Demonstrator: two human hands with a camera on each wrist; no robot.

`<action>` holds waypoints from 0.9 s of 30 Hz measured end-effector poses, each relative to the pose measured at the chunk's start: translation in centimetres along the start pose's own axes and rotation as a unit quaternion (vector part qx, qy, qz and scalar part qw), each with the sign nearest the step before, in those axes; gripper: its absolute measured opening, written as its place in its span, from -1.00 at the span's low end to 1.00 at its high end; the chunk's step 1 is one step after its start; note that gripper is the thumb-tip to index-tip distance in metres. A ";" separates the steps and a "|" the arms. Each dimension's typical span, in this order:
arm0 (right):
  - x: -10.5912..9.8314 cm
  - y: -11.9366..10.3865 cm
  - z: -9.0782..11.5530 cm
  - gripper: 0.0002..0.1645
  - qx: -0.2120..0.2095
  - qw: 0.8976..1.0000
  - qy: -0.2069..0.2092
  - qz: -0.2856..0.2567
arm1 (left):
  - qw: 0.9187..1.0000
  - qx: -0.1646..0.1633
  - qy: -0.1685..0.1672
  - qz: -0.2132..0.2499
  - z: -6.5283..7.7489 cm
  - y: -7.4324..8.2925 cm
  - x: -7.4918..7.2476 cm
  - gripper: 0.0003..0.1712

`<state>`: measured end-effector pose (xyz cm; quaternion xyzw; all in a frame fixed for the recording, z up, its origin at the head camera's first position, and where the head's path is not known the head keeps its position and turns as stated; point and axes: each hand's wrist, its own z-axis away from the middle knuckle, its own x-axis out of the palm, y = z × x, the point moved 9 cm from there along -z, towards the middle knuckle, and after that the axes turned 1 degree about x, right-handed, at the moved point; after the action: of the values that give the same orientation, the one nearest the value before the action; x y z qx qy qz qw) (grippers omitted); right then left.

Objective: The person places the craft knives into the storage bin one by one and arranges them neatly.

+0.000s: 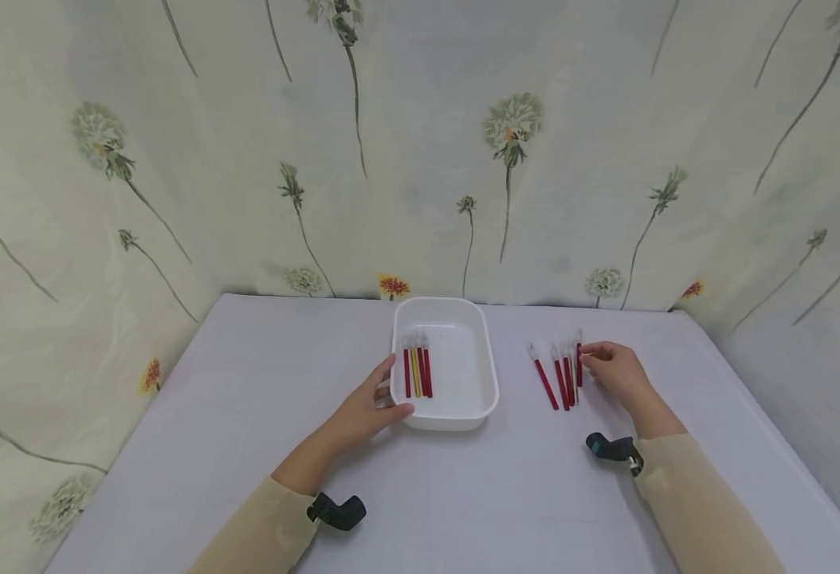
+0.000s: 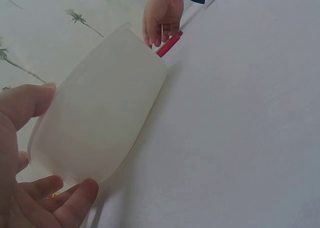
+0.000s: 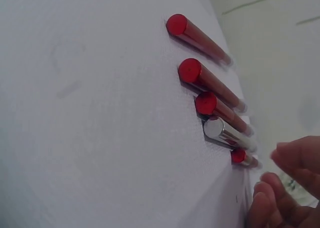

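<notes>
A white plastic tray point(image 1: 457, 375) stands on the table, and my left hand point(image 1: 363, 406) grips its left side. The left wrist view shows the thumb at one edge of the tray point(image 2: 100, 107) and the fingers bent against another. Inside lie several slender sticks with whitish tips, red ones point(image 1: 407, 375) and a yellow one point(image 1: 416, 375). My right hand point(image 1: 615, 368) is at the rightmost red stick point(image 1: 579, 367) of a group on the table. In the right wrist view its fingertips point(image 3: 280, 155) stand apart close to that stick's far end.
Right of the tray, several red sticks point(image 1: 545, 383) and a silver one point(image 3: 215, 128) lie roughly side by side on the white table point(image 1: 520, 494). A dandelion-patterned curtain point(image 1: 420, 159) stands behind the table. Black wrist devices point(image 1: 337, 512) are strapped to both sleeves.
</notes>
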<state>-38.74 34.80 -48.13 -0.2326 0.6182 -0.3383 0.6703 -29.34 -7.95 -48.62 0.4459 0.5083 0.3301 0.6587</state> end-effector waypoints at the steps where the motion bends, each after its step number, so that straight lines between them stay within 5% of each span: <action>1: 0.0 0.1 -0.1 -0.55 0.000 1.000 -0.001 0.000 | 1.000 0.000 0.000 -0.001 0.0 0.0 0.0 0.11; 27: 0.4 0.4 -0.9 -0.56 0.000 0.999 -0.019 0.031 | 1.000 0.004 -0.003 0.007 0.0 0.2 0.1 0.11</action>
<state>-39.59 34.86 -48.80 -0.2193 0.6121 -0.3127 0.6924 -29.33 -7.82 -48.50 0.4528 0.5048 0.3311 0.6561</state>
